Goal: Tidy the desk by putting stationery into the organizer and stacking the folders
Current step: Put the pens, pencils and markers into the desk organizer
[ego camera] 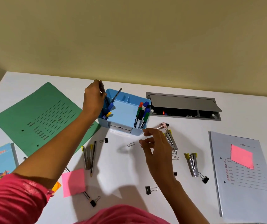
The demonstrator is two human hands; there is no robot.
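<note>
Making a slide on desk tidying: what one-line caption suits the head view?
Left hand holds a dark pen over the blue organizer while right hand pinches a pink-tipped pen nearby.

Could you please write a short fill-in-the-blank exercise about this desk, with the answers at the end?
1. The left hand holds a pen above the ____ organizer.
2. The markers stand in its ____ compartment.
3. One pink sticky note lies on the ____ folder.
4. The green folder lies to the organizer's ____.
Answers: blue, right, grey, left.
</note>
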